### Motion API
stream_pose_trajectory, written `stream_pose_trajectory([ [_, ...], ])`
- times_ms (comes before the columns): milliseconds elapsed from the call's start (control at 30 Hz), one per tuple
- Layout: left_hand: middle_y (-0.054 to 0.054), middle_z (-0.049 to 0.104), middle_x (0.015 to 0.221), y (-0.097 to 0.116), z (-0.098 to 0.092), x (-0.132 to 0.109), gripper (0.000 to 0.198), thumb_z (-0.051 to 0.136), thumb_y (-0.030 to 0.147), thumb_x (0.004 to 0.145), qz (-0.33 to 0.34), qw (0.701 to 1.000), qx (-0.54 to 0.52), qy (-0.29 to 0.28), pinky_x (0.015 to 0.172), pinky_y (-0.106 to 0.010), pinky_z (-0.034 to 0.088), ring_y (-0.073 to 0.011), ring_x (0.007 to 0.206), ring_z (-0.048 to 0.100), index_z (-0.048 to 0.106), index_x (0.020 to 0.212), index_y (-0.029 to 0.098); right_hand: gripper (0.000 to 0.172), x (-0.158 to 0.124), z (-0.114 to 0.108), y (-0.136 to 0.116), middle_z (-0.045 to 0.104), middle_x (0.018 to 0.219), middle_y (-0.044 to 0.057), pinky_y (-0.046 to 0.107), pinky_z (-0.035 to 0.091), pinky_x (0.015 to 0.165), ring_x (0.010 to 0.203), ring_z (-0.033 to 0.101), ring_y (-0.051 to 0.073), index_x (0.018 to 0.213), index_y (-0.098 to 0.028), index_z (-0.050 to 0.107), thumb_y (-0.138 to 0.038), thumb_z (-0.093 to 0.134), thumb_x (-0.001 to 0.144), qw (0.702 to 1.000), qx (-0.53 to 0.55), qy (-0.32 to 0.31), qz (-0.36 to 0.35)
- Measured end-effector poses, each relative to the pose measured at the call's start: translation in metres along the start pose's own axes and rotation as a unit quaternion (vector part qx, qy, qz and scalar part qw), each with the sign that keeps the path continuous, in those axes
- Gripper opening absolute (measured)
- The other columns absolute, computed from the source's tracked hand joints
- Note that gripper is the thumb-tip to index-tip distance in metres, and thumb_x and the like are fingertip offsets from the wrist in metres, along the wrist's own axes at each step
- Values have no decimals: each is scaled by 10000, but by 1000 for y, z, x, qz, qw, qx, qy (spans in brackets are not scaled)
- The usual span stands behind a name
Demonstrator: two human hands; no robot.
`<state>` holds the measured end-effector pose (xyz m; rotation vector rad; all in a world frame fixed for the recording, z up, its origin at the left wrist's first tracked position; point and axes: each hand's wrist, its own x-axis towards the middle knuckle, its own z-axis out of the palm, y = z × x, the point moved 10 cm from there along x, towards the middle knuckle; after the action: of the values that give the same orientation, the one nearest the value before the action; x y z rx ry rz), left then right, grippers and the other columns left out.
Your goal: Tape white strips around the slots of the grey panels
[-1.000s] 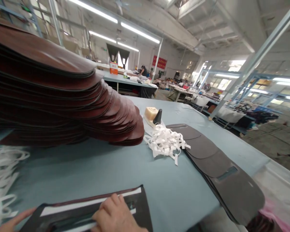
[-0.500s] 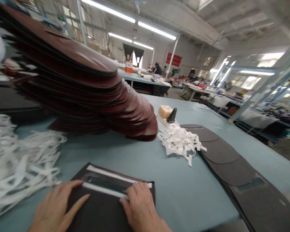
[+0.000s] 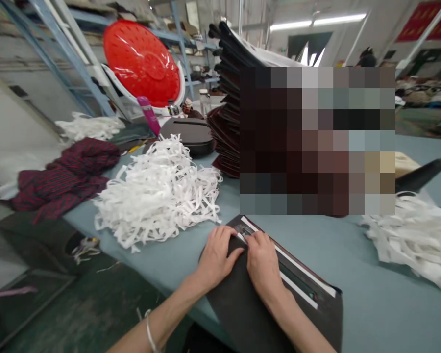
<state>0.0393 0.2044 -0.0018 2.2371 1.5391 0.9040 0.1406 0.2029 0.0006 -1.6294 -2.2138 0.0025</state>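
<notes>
My left hand and my right hand sit side by side at the near end of a dark leather panel, fingers gripping it close to a slot edged with white strips. A loose pile of white paper-like strips lies just beyond my left hand. A tall stack of dark reddish-brown leather pieces rises behind the panel, and a pixelated patch hides much of it. My right forearm covers part of the panel.
The blue-grey table ends in a long edge to my left, above a green floor. A striped dark red cloth, a black oval leather piece, a pink bottle, a large red plastic disc and more white strips surround the work.
The view has swung left, bringing the red disc, cloth and white pile into sight. My hands have come closer together, and the panel now lies turned on the table.
</notes>
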Motion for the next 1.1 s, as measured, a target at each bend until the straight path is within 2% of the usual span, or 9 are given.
stream_pose_trajectory([
  [133, -93, 524, 1251, 15, 6, -2, 385, 480, 127, 881, 62, 997, -8, -42, 1002, -418, 403, -217, 1197, 461, 439, 1255, 207, 253, 1, 3, -13, 579, 918, 97, 353, 423, 754, 879, 499, 225, 980, -146, 630, -33, 443, 852, 999, -23, 5, -35],
  [200, -79, 561, 1225, 23, 10, -3, 377, 427, 100, 899, 98, 993, 9, -60, 1025, -407, 394, -198, 1199, 472, 453, 1259, 207, 253, -2, 3, -19, 576, 903, 116, 378, 430, 736, 860, 492, 242, 973, -122, 629, -33, 424, 856, 998, -41, 6, -52],
  [300, -78, 605, 1167, 28, 11, -4, 317, 402, 113, 915, 124, 990, 53, -51, 1012, -407, 413, -196, 1169, 507, 517, 1200, 193, 291, -15, -3, -19, 575, 879, 125, 394, 441, 698, 815, 486, 246, 972, -114, 626, -13, 380, 853, 995, -65, 3, -73],
  [400, -80, 616, 1154, 30, 13, -5, 282, 414, 123, 917, 136, 986, 84, -43, 994, -396, 431, -194, 1153, 523, 552, 1154, 184, 316, -49, -15, -2, 583, 927, 137, 392, 456, 711, 842, 493, 245, 1052, -94, 611, -18, 375, 856, 990, -97, -3, -105],
  [533, -79, 615, 1165, 30, 15, -6, 272, 403, 130, 928, 139, 984, 98, -47, 986, -385, 432, -192, 1144, 528, 555, 1149, 175, 344, -109, -41, 35, 573, 1054, 168, 408, 460, 785, 964, 498, 265, 1164, -72, 565, -52, 391, 869, 981, -122, 10, -153],
  [633, -83, 619, 1161, 30, 17, -8, 272, 403, 134, 931, 143, 983, 101, -48, 982, -385, 433, -193, 1151, 527, 555, 1154, 172, 349, -137, -55, 54, 577, 1086, 163, 424, 446, 826, 1015, 495, 269, 1193, -91, 557, -75, 415, 874, 980, -115, 4, -162],
  [967, -82, 614, 1172, 30, 23, -9, 303, 378, 124, 930, 157, 981, 102, -54, 980, -409, 436, -208, 1157, 520, 550, 1172, 185, 265, -138, -75, 57, 596, 963, 124, 408, 415, 826, 922, 488, 232, 1064, -85, 603, -90, 403, 891, 993, -32, 13, -115],
  [1100, -82, 593, 1201, 32, 24, -9, 327, 394, 91, 909, 155, 980, 112, -64, 997, -425, 419, -225, 1182, 497, 546, 1184, 183, 217, -121, -71, 66, 568, 877, 84, 376, 402, 774, 860, 480, 212, 885, -149, 616, -83, 409, 888, 999, 6, 2, -44],
])
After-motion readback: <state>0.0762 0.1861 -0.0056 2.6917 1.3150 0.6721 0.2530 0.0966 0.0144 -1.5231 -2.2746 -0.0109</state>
